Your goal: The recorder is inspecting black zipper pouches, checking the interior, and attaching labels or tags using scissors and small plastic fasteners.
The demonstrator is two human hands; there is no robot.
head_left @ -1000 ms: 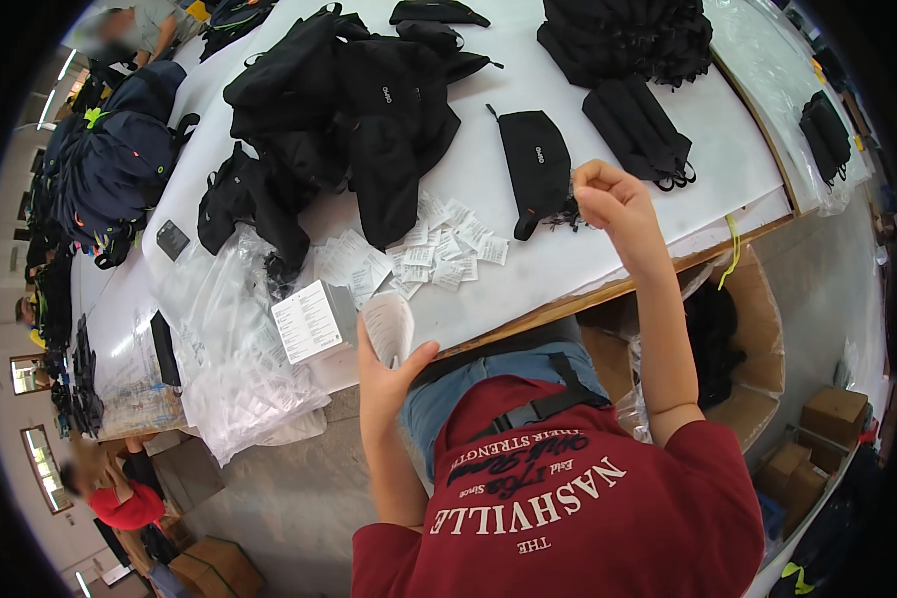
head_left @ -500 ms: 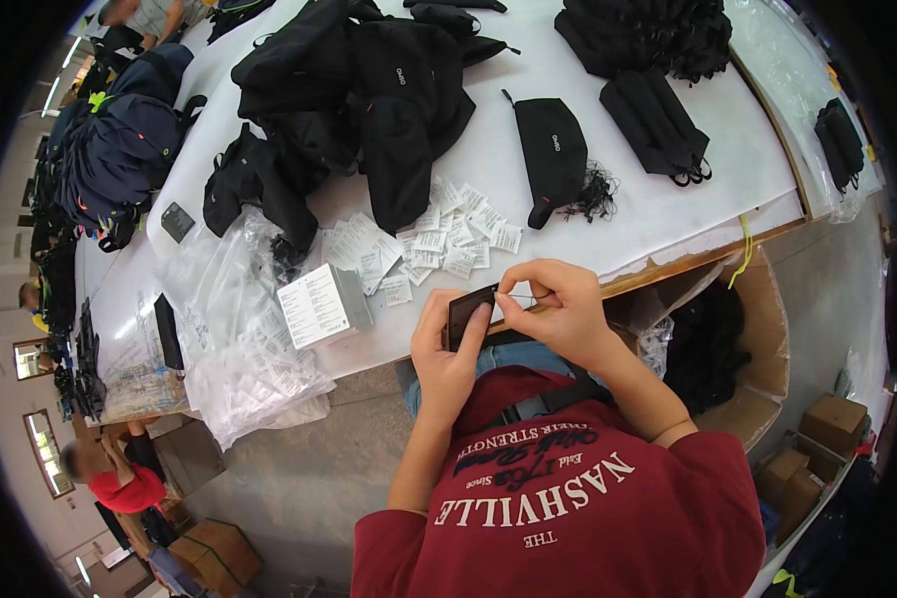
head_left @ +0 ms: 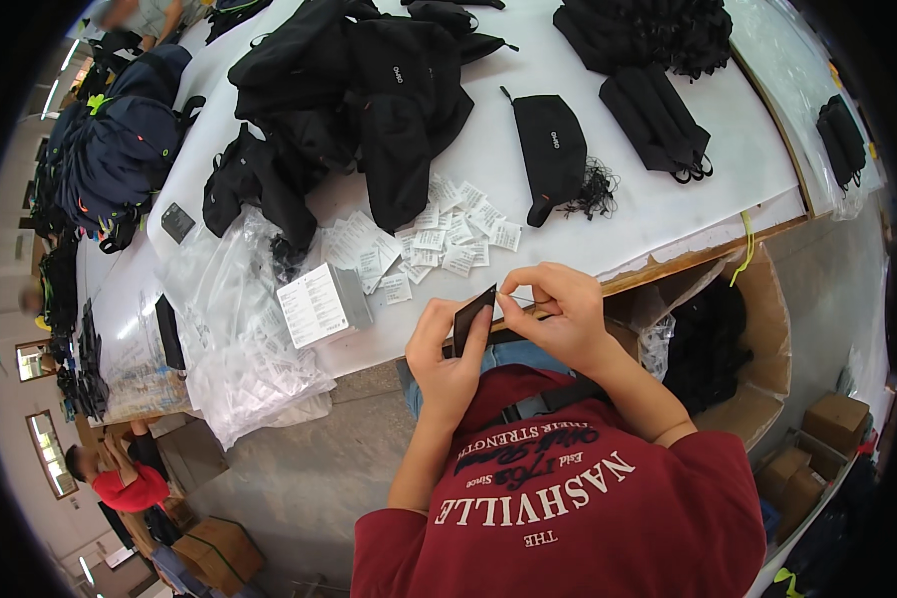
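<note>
left hand [head_left: 445,361] and right hand [head_left: 562,317], well apart a second ago, now meet at the near edge of the white table [head_left: 658,221], forearms [head_left: 421,453] slanting inward. bare tabletop runs up to the black pouch [head_left: 551,148]. the left pinches a dark flat tag [head_left: 474,311] between thumb and fingers, turned more edge-on than half a second ago; the right pinches a thin pale strand [head_left: 519,298] beside its upper corner.
</note>
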